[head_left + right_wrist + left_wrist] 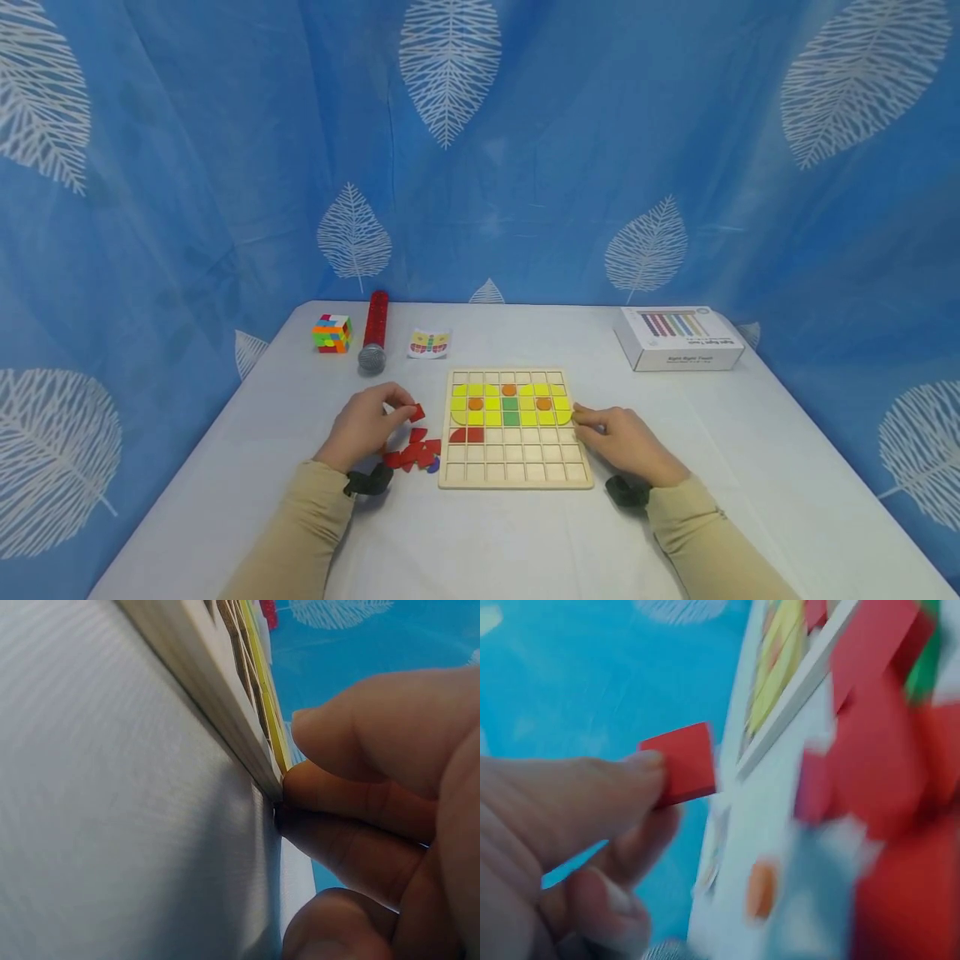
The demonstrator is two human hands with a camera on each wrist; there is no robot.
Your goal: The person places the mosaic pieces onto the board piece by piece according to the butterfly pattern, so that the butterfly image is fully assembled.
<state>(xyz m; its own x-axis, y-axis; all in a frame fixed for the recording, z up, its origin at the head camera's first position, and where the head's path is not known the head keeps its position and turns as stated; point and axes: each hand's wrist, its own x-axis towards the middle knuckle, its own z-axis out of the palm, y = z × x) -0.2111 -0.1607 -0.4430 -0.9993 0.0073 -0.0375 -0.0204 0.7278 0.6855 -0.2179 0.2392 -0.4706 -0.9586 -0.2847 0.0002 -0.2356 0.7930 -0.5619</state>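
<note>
Between thumb and fingertips, my left hand pinches a red square tile, held left of the wooden grid board. Below that hand lies a loose pile of red tiles, with a blue tile at its edge. My right hand is at the board's right side, fingertips touching its edge in the right wrist view. Yellow tiles, orange round tiles and green squares fill upper cells. A rounded red tile and a red square sit in a row below, at the left.
Behind the board lies a small picture card with a coloured pattern. A red microphone and a puzzle cube are at the back left. A white box stands at the back right, before a blue leaf-print curtain.
</note>
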